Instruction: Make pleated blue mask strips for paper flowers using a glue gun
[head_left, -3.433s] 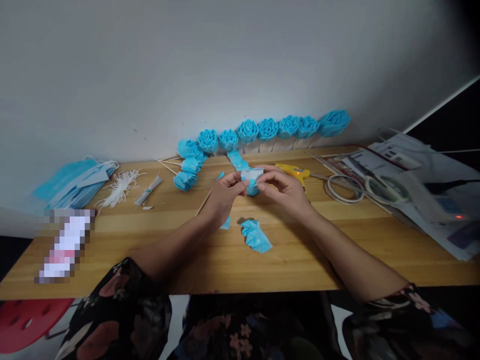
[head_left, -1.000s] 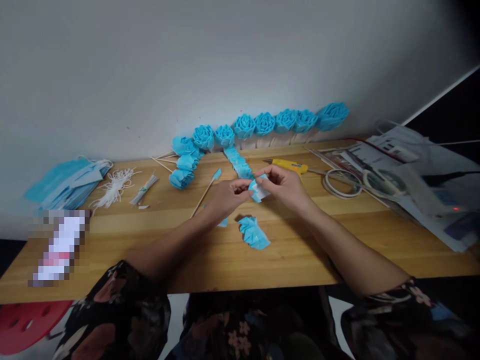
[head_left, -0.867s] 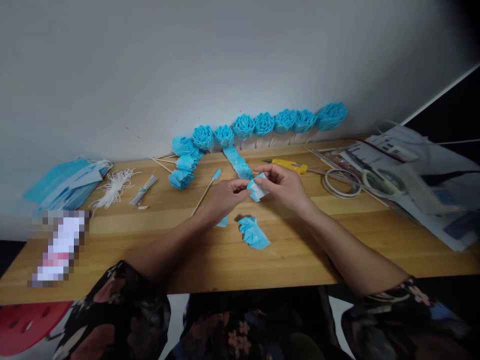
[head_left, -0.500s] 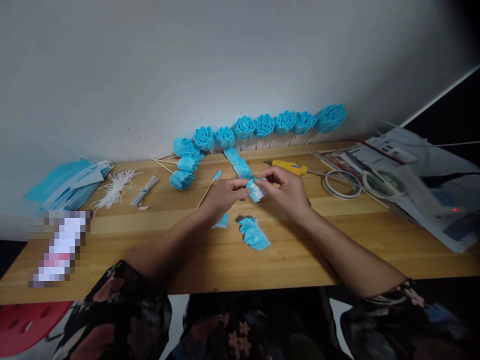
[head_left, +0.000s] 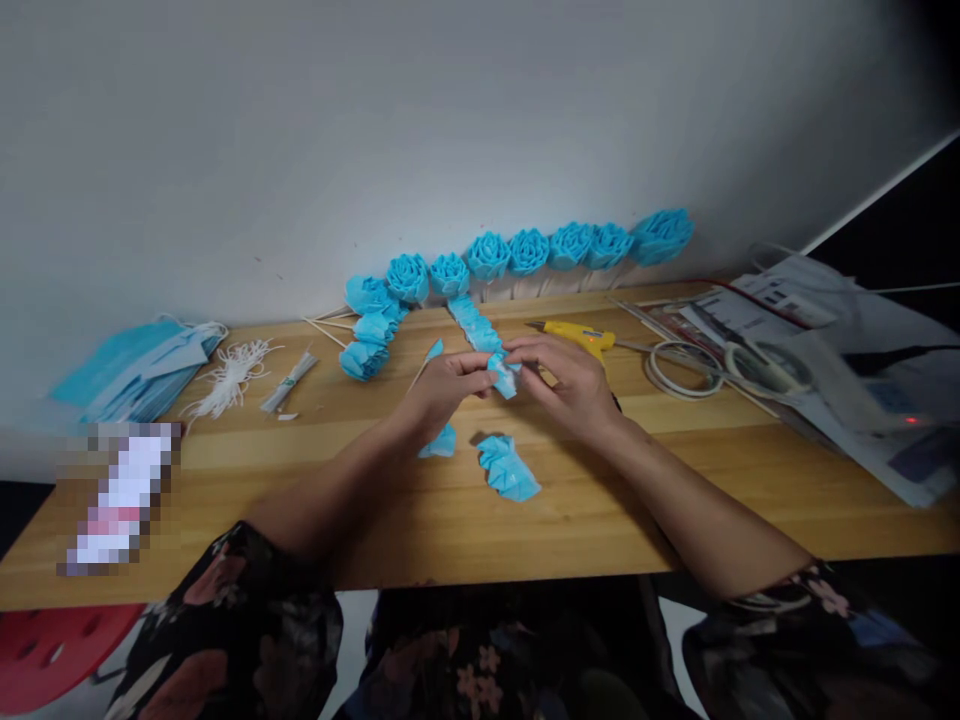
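Between my two hands is a small folded piece of blue fabric (head_left: 504,378), its pale side partly showing. My left hand (head_left: 450,385) pinches its left edge, thumb against fingers. My right hand (head_left: 566,380) grips it from the right with bent fingers. Just behind runs a row of folded blue petals (head_left: 474,325) lying on the table. Nearer to me rests a pleated blue cluster (head_left: 508,467). A loose blue scrap (head_left: 439,442) lies under my left wrist. A stick with a blue tip (head_left: 435,349) is partly hidden behind my left hand.
Blue fabric roses (head_left: 529,250) on sticks line the wall. A yellow glue gun (head_left: 577,334) lies behind my right hand. At left are face masks (head_left: 142,370), white ear loops (head_left: 234,378) and a wire bundle (head_left: 291,380). Papers (head_left: 885,440) and coiled cable (head_left: 684,368) fill the right side.
The folded piece has turned and shifted slightly left, showing less of its pale side. My right hand has moved a little left with it, fingers now more over its top.
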